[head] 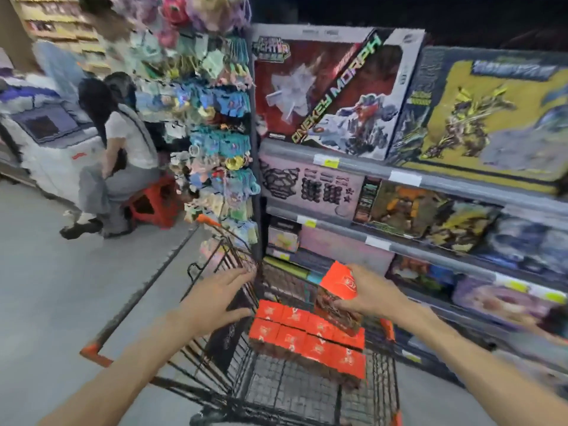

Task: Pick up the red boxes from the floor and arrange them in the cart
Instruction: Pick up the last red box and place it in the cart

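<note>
Head view, looking down an aisle: toy shelves [430, 186] along the right, loaded with large boxed sets; a rack of hanging trinkets [215, 124] ahead at the aisle end; beyond it a seated person [123, 155] on a red stool [153, 201], well apart from the work.

Below, a wire shopping cart [276, 392] with orange trim, just beside the shelves. Inside, toward the far end, a block of red boxes [307, 336] packed upright in two rows, tops level, touching one another. No boxes visible on the floor from here.

Above the far right corner of that block, one more red box [338, 299], tilted, long axis running up and away, lower end almost touching the packed tops. Gripped by the right hand [365, 292], fingers curled round its right face, thumb across the front. Clearly the nearer hand, directly over the block.

Left hand [224, 296] holding nothing, fingers spread and extended, resting at the cart's left wall, near the block's left edge but apart from it.

Likely step: setting the held box down. Judging by the tilt, needs righting to vertical first, then lowering either onto the block as a second layer or into a gap behind it; cannot tell whether such a gap exists.
</note>
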A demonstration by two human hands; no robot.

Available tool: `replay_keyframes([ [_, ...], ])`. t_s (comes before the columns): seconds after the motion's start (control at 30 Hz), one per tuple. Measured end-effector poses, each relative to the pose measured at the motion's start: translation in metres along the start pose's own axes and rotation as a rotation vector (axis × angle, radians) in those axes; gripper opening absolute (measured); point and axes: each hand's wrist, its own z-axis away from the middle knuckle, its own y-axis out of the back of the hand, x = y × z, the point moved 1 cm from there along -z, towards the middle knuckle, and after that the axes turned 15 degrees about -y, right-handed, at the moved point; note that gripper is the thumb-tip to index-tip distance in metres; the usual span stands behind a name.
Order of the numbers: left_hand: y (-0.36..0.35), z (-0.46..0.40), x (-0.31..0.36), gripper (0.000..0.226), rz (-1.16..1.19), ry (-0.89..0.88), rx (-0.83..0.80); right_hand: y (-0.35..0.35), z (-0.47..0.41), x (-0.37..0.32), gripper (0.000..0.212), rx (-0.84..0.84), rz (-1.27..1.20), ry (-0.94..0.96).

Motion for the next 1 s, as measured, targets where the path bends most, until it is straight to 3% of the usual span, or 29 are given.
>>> replay_keyframes([
  [0.3,-0.037,-0.043,-0.053,0.086,0.039,-0.177,-0.058,-0.044,0.001,-0.006,0.094,-0.005,-0.026,-0.170],
  [0.67,-0.102,-0.032,-0.123,0.083,0.099,-0.083,-0.127,-0.167,-0.079,-0.094,0.104,-0.181,0.020,0.037],
  [0.8,-0.127,-0.030,-0.144,0.079,0.129,-0.054,-0.085,-0.225,-0.109,-0.122,0.133,-0.240,0.054,0.112],
  [0.83,-0.134,-0.029,-0.149,0.079,0.133,-0.038,-0.078,-0.242,-0.116,-0.126,0.132,-0.250,0.064,0.125],
  [0.93,-0.157,-0.026,-0.160,0.079,0.133,0.002,-0.075,-0.293,-0.134,-0.136,0.101,-0.260,0.101,0.131],
  [1.0,-0.171,-0.025,-0.166,0.079,0.131,-0.001,-0.091,-0.324,-0.144,-0.142,0.100,-0.287,0.123,0.150],
])
